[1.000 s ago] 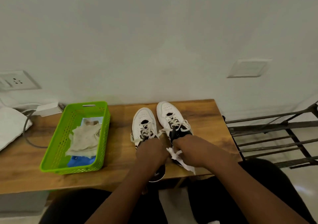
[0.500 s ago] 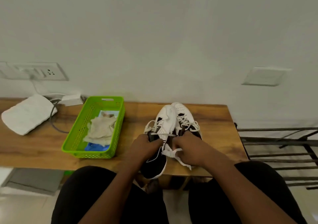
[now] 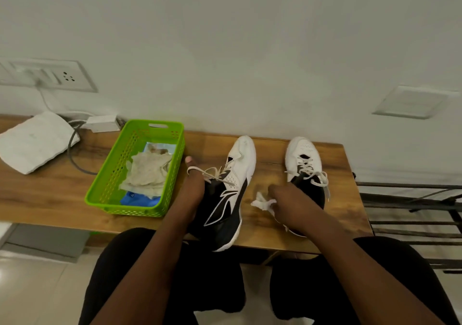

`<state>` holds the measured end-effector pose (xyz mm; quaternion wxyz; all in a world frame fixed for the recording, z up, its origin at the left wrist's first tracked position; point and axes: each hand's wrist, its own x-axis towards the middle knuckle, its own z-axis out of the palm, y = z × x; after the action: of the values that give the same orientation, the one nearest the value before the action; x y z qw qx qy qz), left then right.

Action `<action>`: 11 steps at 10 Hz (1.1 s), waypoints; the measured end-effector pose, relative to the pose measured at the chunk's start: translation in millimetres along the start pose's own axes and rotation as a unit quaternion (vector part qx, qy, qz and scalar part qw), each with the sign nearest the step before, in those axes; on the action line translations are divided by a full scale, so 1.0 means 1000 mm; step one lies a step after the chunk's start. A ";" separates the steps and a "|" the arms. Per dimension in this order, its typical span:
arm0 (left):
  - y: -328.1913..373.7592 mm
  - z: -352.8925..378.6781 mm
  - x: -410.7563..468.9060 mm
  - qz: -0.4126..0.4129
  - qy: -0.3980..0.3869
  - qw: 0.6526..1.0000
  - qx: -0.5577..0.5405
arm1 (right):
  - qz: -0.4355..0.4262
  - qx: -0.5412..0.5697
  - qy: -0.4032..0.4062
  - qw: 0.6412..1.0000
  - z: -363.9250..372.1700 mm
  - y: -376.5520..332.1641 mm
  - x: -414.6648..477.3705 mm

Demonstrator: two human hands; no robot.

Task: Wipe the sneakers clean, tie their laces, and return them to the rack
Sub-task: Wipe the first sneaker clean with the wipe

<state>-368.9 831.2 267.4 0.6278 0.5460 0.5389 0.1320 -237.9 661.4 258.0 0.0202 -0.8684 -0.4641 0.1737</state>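
1. A seated person's left hand (image 3: 193,187) grips the tilted sneaker (image 3: 226,199) just right of the green basket (image 3: 113,166). The thumb is raised with a loose lace (image 3: 207,172) draped across it, and the fingers are hidden behind the shoe.
2. That sneaker is rolled onto its side. Its long axis runs from the person towards the wall, white toe at the wall end, black heel overhanging the near edge of the table (image 3: 50,192).
3. Farther right of the basket, the right hand (image 3: 287,197) pinches a crumpled white wipe (image 3: 261,202) in curled fingers, low over the wood.
4. Right again, the upright sneaker (image 3: 303,159) stands on its sole, toe to the wall, lace ends hanging loose.
5. The metal rack (image 3: 410,207) stands well right of the basket, beyond the table's end.
6. Crumpled cloths (image 3: 147,174) lie in the basket.
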 end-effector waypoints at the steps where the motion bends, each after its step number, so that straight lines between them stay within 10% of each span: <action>1: 0.002 -0.006 0.010 -0.139 -0.087 0.977 -0.138 | 0.036 0.017 0.097 0.995 -0.013 -0.001 -0.004; 2: 0.000 -0.014 0.018 -0.155 -0.148 0.973 -0.084 | -0.003 0.162 0.282 0.946 -0.031 -0.009 -0.005; 3: -0.009 -0.010 0.027 -0.150 -0.144 0.976 -0.068 | -0.091 0.236 0.292 0.923 -0.032 -0.024 0.009; 5: -0.015 0.001 0.032 -0.135 -0.029 0.984 -0.113 | -0.207 0.131 0.185 0.952 -0.008 -0.046 0.034; 7: -0.008 -0.010 0.026 -0.166 -0.127 0.976 -0.065 | -0.237 0.118 0.147 0.953 -0.015 -0.037 0.025; 11: -0.028 0.000 0.005 -0.051 -0.071 0.992 -0.091 | -0.283 0.143 0.139 0.938 -0.008 -0.051 0.016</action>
<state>-379.0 825.0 241.5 0.7177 0.4661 0.5058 0.1089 -268.2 704.6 270.9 0.2567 -0.7043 -0.6538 0.1032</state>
